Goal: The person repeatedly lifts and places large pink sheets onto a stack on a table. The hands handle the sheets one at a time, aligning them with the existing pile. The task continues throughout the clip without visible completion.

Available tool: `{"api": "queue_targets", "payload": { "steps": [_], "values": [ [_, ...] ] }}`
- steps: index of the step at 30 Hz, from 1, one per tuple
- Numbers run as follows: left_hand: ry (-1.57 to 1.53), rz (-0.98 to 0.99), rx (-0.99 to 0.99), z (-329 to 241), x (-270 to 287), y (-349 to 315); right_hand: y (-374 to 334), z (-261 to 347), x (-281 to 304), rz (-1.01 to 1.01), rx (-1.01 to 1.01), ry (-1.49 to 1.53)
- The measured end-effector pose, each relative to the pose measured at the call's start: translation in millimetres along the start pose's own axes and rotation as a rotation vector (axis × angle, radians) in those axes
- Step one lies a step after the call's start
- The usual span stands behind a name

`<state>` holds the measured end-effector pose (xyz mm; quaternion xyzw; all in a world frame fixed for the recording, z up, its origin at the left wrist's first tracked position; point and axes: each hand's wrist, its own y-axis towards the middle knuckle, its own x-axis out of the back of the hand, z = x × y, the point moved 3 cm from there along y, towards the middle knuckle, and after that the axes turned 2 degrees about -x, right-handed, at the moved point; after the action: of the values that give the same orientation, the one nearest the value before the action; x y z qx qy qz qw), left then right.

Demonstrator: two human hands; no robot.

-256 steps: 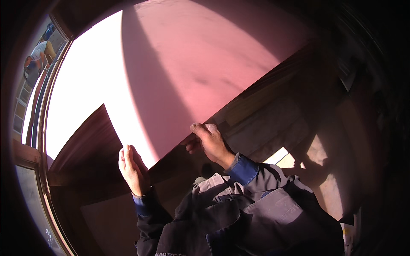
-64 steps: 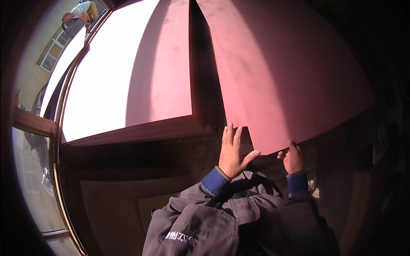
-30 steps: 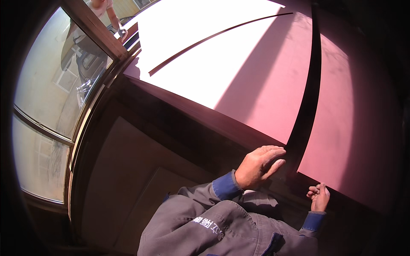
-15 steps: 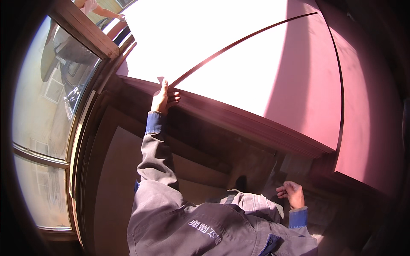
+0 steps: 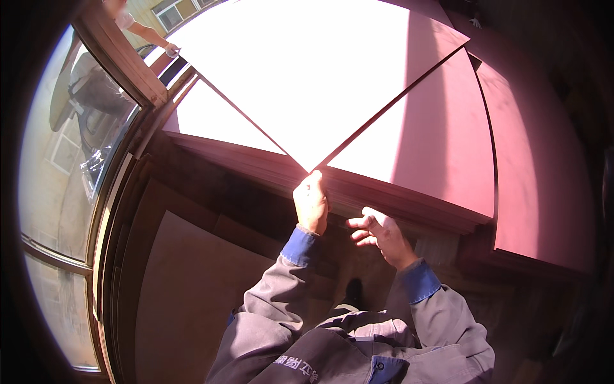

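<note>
The top sheet [image 5: 300, 89], upper middle of the frame, has shifted right across the pink stack [image 5: 448, 147] — its near corner now clamped in the left hand's [image 5: 311, 203] fingers, so it is under control — while the right hand [image 5: 385, 239], fingers apart, hovers empty.

Open room before the front edge of the panel stack [image 5: 425, 153], window frame [image 5: 121, 64] a barrier leftward.

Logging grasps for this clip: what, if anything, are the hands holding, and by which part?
The left hand grips the top panel by its near corner; the right hand, fingers loosely bent, holds nothing visible.
</note>
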<state>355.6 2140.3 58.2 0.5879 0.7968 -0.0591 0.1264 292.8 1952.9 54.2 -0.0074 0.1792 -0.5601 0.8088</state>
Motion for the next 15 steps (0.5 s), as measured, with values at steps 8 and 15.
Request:
{"api": "queue_targets", "payload": {
  "steps": [8,15],
  "values": [
    [0.041,-0.061,0.091,-31,-32,-77,-69,-23,56,-0.14,-0.086,0.13],
    [0.009,0.41,0.37,12,-116,-94,-120,15,143,-0.256,0.137,0.625]
  ]
}}
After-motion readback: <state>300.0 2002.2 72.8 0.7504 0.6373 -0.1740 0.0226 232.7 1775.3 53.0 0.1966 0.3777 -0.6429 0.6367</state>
